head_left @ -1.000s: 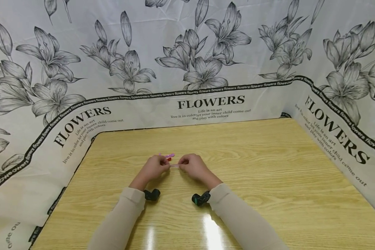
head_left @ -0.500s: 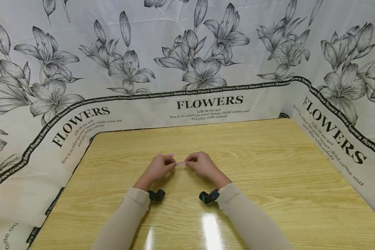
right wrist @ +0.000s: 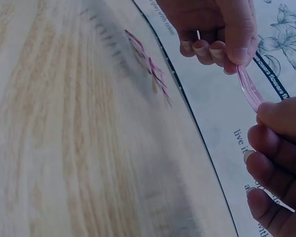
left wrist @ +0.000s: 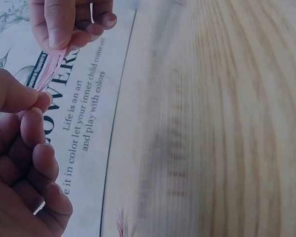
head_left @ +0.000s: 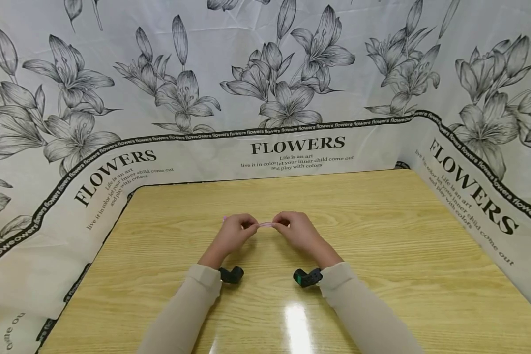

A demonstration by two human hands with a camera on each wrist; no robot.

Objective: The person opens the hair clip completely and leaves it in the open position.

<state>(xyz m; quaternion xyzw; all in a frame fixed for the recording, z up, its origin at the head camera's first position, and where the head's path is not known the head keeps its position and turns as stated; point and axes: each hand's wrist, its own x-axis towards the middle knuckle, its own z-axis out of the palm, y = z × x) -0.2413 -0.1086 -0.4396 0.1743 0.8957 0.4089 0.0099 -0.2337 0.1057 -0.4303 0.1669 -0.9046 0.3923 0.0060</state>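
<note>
Pink strip held between two hands above the worktop

A thin, translucent pink strip (head_left: 266,225) spans the short gap between the two hands, lifted clear of the wooden worktop (head_left: 380,236) near its middle; in the right wrist view the strip (right wrist: 248,87) bows in a slight curve. The left hand (head_left: 234,235) pinches one end between thumb and forefinger, its other fingers (left wrist: 39,163) curled in toward the palm. The right hand (head_left: 297,231) pinches the other end the same way, fingers bent over it. More pink pieces (right wrist: 149,65) lie on the worktop just beyond the left hand, blurred. Both arms wear beige sleeves (head_left: 190,309) with a small black device at each wrist. A white backdrop (head_left: 298,147) printed with grey lilies and the word FLOWERS stands around the worktop's far and side edges.
</note>
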